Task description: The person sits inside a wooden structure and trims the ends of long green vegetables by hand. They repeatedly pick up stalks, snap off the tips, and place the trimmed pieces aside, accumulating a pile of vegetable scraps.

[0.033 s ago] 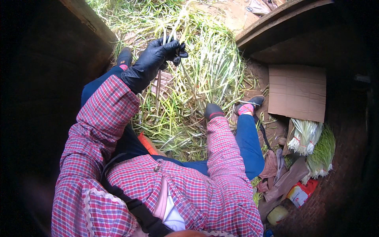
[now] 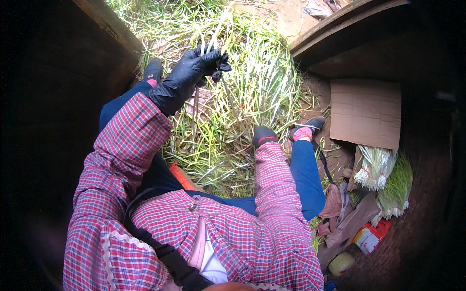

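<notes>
The fingers [image 2: 209, 58] of the left hand [image 2: 182, 72], in a black glove, are bent closed around a few thin pale stalks [image 2: 214, 40], whose tops stick up above the grip over the far part of the pile. Brown stems [image 2: 195, 104] hang just below that hand. The right hand [image 2: 264, 136] is lower, in a dark glove with a red line at the cuff, near the pile's right edge; its fingers seem to point down and away, so I cannot tell whether they hold anything. Under and around both hands spreads a loose pile of green and white stalks [image 2: 262, 92] on the ground [image 2: 276, 19], between the person's shoes [image 2: 153, 70]. To the right, a sheet of cardboard [image 2: 366, 114] slopes above a white bundle [image 2: 375, 167] tied with red bands. A green bundle [image 2: 397, 186] sits just beside it, with a red and white bag [image 2: 370, 238] below and brown cloth [image 2: 332, 203] to the left
</notes>
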The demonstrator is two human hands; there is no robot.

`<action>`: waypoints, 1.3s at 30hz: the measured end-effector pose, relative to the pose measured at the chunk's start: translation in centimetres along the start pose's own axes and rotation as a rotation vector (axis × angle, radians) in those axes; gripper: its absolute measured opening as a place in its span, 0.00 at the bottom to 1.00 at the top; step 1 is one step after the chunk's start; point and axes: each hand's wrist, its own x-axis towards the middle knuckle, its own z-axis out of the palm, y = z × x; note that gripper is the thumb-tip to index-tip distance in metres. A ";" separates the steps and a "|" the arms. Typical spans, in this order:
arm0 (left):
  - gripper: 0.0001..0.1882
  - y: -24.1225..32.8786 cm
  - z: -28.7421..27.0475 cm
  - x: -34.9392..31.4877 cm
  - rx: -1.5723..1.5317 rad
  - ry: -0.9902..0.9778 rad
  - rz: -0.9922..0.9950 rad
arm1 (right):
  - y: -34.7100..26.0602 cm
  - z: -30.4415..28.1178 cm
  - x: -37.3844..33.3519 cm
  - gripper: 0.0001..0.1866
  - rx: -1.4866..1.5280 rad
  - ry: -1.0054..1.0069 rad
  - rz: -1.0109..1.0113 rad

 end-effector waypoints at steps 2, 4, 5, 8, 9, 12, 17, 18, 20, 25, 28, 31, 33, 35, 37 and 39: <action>0.13 -0.8 0.6 -0.2 0.021 0.013 -0.035 | -0.9 -3.7 -1.0 0.14 0.103 0.024 0.018; 0.13 -1.1 1.0 -0.3 -0.075 -0.014 -0.198 | -3.0 -7.2 -2.7 0.21 0.619 0.551 -0.443; 0.12 -0.6 0.8 -0.1 -0.040 -0.052 -0.260 | -5.2 -8.1 -3.0 0.20 0.937 0.632 -0.754; 0.12 2.1 -0.8 1.2 -0.320 -0.055 -0.148 | -10.0 -7.4 -4.8 0.16 1.194 0.286 -0.848; 0.13 3.0 -1.5 1.6 -0.420 0.014 -0.086 | -10.9 -6.7 -5.4 0.14 1.331 0.225 -0.819; 0.20 3.7 -2.8 1.9 -0.305 0.001 0.060 | -11.6 -5.9 -6.0 0.13 1.412 0.175 -0.709; 0.21 -1.5 -0.9 1.7 0.212 -0.117 -0.050 | -11.7 -9.1 -5.5 0.14 1.608 0.292 -0.733; 0.21 -2.0 -0.8 1.7 0.254 -0.123 -0.242 | -12.1 -9.6 -5.6 0.14 1.658 0.283 -0.741; 0.20 -3.0 -0.3 1.7 -0.069 -0.107 -0.200 | -12.7 -9.9 -6.2 0.13 1.692 0.226 -0.755; 0.14 -2.5 -0.5 1.5 -0.333 -0.035 -0.328 | -11.6 -8.2 -8.4 0.15 1.641 0.153 -0.717; 0.13 -1.2 -1.5 2.1 -0.563 0.069 -0.063 | -10.2 -7.9 -9.4 0.13 1.449 0.254 -0.716; 0.11 0.9 -3.7 2.8 -0.524 0.051 0.058 | -8.7 -7.7 -10.3 0.11 1.473 0.306 -0.700; 0.10 2.6 -5.7 3.3 -0.537 0.053 0.132 | -6.6 -6.7 -10.1 0.11 1.501 0.337 -0.589; 0.10 4.2 -7.9 3.4 -0.665 0.079 0.282 | -3.6 -4.5 -8.4 0.11 1.497 0.464 -0.476; 0.11 5.2 -9.7 3.2 -0.523 0.137 0.345 | 0.5 -1.3 -5.7 0.13 1.566 0.422 -0.379; 0.12 5.6 -11.1 3.1 -0.364 0.233 0.373 | 4.3 2.2 -2.5 0.10 1.438 0.390 -0.203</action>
